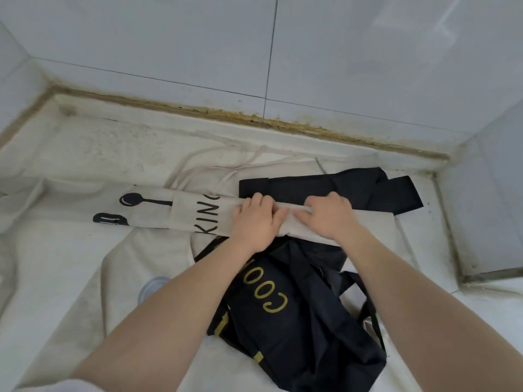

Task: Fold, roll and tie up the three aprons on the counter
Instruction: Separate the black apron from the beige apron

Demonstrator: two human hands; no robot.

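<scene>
A cream apron [158, 210] with black spoon print and lettering lies folded into a long strip across the counter. My left hand [256, 222] and my right hand [329, 215] sit side by side on its right part, fingers curled over the far edge of the fold. Its thin cream strings [226, 168] trail toward the wall. A black apron [300, 315] with gold letters lies crumpled under my forearms. A second black apron [339, 188], folded flat, lies just beyond my hands.
The white counter [93, 142] sits in a tiled corner, with a stained seam [254, 117] along the back wall and a side wall [486, 210] on the right. More cream fabric [62, 278] spreads over the left of the counter, partly covering a round clear lid [152, 287].
</scene>
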